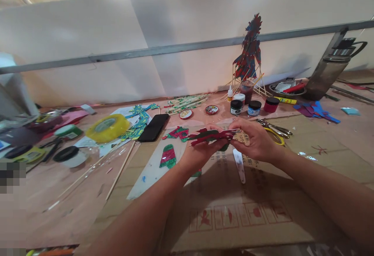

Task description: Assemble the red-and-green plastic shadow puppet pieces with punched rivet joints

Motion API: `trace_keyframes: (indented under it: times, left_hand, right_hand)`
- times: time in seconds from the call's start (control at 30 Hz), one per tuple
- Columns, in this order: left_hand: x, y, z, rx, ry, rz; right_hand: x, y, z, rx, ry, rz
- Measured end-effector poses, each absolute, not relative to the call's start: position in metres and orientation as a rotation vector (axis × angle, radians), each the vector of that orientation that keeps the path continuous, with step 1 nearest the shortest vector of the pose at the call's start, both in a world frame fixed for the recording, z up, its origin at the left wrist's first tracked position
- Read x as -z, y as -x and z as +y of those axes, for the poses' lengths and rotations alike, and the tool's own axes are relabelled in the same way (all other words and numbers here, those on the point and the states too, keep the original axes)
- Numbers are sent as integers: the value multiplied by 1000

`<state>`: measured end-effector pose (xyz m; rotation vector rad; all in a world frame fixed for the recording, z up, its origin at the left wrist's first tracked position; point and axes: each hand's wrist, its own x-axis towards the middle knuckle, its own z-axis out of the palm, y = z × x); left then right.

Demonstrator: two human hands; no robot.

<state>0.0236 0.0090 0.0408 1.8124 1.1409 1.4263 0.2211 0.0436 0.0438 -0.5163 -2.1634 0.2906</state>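
Both my hands are raised over a cardboard sheet [233, 217] and meet on a flat red and green painted cut-out piece [209, 135]. My left hand [201, 152] grips its left part from below, fingers curled. My right hand [254, 139] pinches its right end, fingers closed. Two more red and green painted pieces lie on a clear sheet: one [168, 156] below left of my hands, another [177, 133] just left of them. A thin white blade-like strip [239, 164] lies on the cardboard under my hands.
A black phone [154, 127], a yellow tape roll [107, 127], scissors [274, 129], small paint jars [253, 108], bamboo sticks [119, 170] and a standing painted puppet figure [249, 51] crowd the table. A dark water bottle [330, 71] leans at far right. White panels [87, 45] wall the back.
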Motion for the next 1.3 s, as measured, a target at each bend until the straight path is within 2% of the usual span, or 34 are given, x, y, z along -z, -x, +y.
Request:
trace_keyframes:
  times: [0.27, 0.5, 0.83, 1.3]
  left_hand:
    - [-47, -27, 4, -1221, -1643, 1027]
    - [-41, -33, 6, -1303, -1563, 1073]
    - [-36, -32, 2, -1404, -1850, 1233]
    - [-33, -31, 10, -1300, -1596, 1161]
  right_hand:
    - [-48, -217, 41, -472, 524, -2127]
    - [-48, -215, 46, -683, 630, -2123]
    - [-42, -213, 49, -731, 706, -2085]
    - [-37, -216, 59, -911, 649, -2086]
